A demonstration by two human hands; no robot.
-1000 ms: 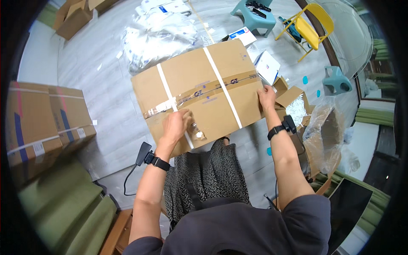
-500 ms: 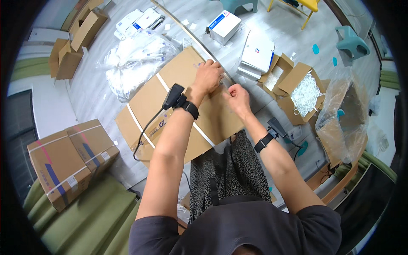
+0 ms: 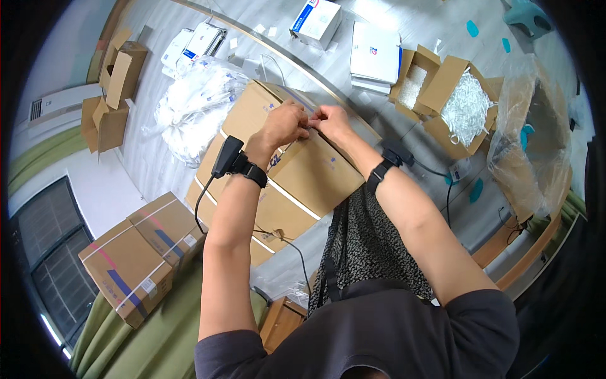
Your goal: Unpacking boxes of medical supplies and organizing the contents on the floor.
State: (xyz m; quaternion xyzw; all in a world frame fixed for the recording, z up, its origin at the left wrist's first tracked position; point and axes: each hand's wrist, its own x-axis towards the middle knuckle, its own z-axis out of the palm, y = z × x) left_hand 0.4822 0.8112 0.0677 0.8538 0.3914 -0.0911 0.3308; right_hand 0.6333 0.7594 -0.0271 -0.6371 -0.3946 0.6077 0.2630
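Observation:
A large brown cardboard box bound with white straps stands in front of me. Over its upper face, my left hand has its fingers curled and bunched together. Close beside it, my right hand is closed in a pinch, its fingertips almost meeting those of the left. Whatever lies between the fingers is too small and covered to make out. Each wrist wears a black band with a small black device and a cable.
Strapped cartons stand at the left by a green curtain. A clear plastic bag of white material lies behind the box. To the right are an open carton of shredded paper and a plastic-wrapped carton. A long strip crosses beyond the box.
My hands have come closer together, the right rising toward the left. The view has shifted, and the box's end side shows more now.

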